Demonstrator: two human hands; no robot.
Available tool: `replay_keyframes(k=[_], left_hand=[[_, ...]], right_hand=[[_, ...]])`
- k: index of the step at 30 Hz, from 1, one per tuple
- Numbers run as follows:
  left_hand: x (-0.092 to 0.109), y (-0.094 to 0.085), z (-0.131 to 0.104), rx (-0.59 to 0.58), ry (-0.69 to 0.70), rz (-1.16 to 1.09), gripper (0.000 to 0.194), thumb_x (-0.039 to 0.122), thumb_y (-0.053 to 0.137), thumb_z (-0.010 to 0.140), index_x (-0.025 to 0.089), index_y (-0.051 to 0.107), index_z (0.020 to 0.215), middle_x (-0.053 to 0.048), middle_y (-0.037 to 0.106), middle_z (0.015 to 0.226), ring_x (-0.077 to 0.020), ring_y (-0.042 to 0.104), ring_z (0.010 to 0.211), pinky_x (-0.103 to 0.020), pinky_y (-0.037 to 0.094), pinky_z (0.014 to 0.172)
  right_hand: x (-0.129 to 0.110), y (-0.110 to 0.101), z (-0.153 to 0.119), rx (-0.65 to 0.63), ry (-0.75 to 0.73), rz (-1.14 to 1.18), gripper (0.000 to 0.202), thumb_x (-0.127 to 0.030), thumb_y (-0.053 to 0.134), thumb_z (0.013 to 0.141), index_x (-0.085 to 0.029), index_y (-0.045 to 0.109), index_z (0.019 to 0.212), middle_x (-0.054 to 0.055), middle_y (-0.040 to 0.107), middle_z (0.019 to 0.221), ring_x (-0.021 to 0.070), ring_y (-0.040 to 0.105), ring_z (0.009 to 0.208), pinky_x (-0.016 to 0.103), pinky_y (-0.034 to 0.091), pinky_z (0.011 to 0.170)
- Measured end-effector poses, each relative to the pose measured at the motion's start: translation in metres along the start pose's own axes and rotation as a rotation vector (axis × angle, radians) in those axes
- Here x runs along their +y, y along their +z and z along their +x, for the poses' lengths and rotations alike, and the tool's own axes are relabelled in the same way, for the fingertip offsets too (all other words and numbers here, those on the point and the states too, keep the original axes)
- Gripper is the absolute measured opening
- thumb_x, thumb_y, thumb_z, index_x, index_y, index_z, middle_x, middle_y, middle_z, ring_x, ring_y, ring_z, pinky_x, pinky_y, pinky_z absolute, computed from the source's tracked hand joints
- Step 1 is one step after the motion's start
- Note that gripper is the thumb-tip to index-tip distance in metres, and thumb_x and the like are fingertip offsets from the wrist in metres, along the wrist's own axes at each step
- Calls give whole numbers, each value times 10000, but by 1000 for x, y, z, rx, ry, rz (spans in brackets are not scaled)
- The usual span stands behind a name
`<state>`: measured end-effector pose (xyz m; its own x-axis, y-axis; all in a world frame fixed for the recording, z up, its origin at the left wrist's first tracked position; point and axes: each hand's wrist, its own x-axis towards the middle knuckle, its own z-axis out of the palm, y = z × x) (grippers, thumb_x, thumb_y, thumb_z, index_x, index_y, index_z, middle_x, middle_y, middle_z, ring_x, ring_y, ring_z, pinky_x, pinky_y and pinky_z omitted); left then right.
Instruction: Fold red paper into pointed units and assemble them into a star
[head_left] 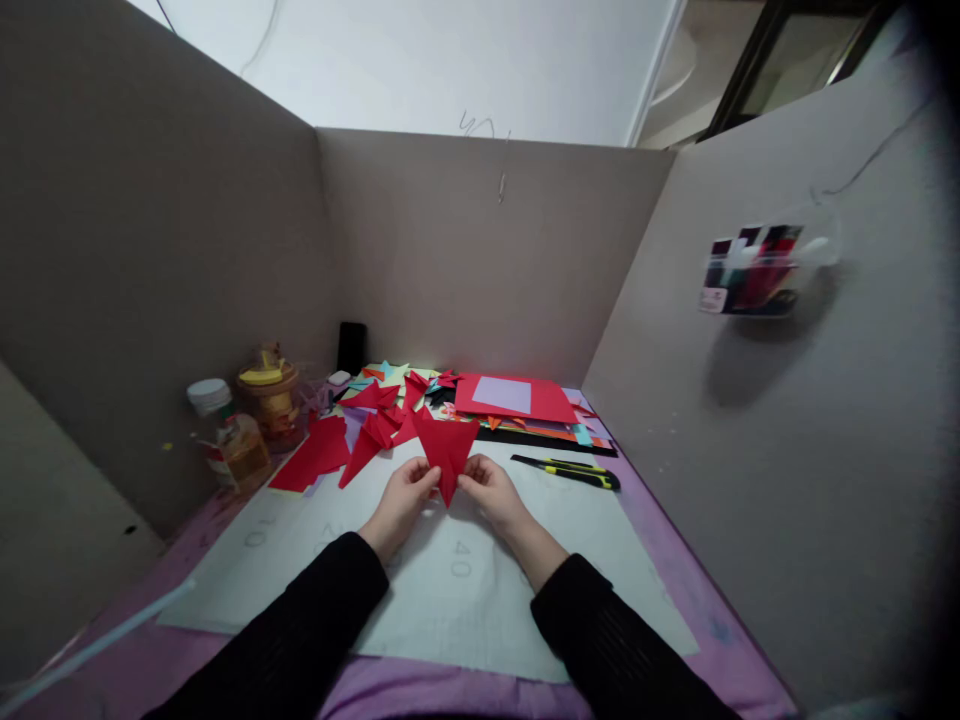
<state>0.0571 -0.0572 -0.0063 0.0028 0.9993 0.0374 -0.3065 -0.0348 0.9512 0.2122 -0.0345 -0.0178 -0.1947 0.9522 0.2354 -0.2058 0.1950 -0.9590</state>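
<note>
A folded red paper (447, 445), shaped like a downward-pointing triangle, is held up between my two hands over the white sheet. My left hand (409, 497) pinches its lower left edge between thumb and fingers. On the opposite edge my right hand (491, 492) grips it the same way. Just behind lie several red origami pieces (371, 440) with pointed wings, heaped among scraps of other colours. Flat red paper (313, 455) rests left of the heap.
A yellow-black box cutter (577, 474) lies right of my hands. Behind it is a stack of coloured paper (551, 398). At left stand a white-capped bottle (232, 440) and a lidded jar (271, 400). Grey panels (487, 250) enclose the table; a holder (757, 275) hangs right.
</note>
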Motion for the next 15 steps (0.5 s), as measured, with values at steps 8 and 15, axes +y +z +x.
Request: replay_keyframes(k=[8, 15], left_hand=[[-8, -1, 3, 6, 16, -10, 288, 289, 795, 608, 119, 654, 793, -50, 703, 731, -163, 623, 632, -248, 453, 600], [-8, 0, 3, 25, 12, -60, 352, 279, 802, 585, 141, 597, 836, -6, 666, 667, -144, 621, 596, -247, 476, 602]], right_hand=[[-1, 5, -6, 2, -40, -102, 147, -267, 658, 704, -199, 542, 764, -50, 533, 650, 115, 492, 590, 242, 385, 591], [-6, 10, -13, -51, -112, -320, 212, -199, 640, 717, -210, 716, 914, 32, 577, 875, 164, 544, 761, 279, 427, 662]])
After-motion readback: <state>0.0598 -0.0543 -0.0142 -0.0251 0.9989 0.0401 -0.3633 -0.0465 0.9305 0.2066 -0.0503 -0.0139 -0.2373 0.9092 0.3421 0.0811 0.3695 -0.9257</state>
